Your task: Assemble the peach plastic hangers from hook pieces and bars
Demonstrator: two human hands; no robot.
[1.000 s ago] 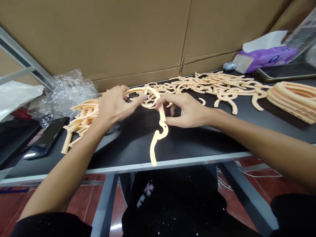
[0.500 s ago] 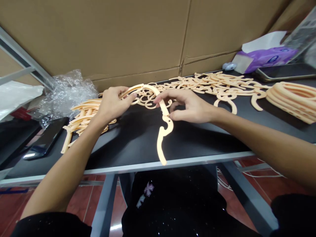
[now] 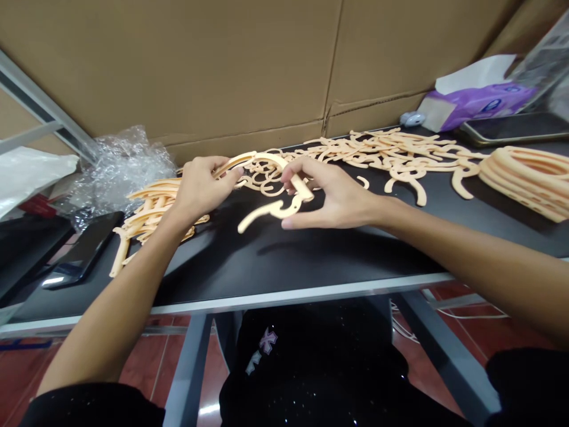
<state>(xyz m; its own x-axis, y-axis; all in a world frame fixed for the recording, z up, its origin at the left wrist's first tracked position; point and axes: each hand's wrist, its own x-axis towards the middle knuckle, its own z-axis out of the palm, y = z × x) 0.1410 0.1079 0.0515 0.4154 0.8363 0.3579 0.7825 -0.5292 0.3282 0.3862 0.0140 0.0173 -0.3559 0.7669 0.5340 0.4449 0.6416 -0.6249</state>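
A jointed, pale orange plastic piece, which looks like a folding hanger (image 3: 271, 158), is held above the black tabletop. My left hand (image 3: 202, 185) is closed around its left end, thumb along the near side. My right hand (image 3: 331, 193) curls its fingers round the right arm, close to the lower joint. The right thumb reaches out below that joint, beside the notched, curved end piece (image 3: 262, 212). This end piece points left and hangs clear of the table. Beneath the left wrist lies a heap of long curved pieces (image 3: 151, 207), partly covered by the arm.
Behind the hands are loose hooks (image 3: 267, 187) and a spread of notched pieces (image 3: 377, 148). To the right stands a stack of oval orange pieces (image 3: 524, 184). A phone (image 3: 82, 252), crumpled clear plastic (image 3: 120, 172) and a purple tissue pack (image 3: 484, 107) lie around. Cardboard (image 3: 200, 71) walls the back.
The notched end piece has swung from pointing down toward me to pointing left. My right thumb has moved down and left, away from the joint. The left hand has barely moved.
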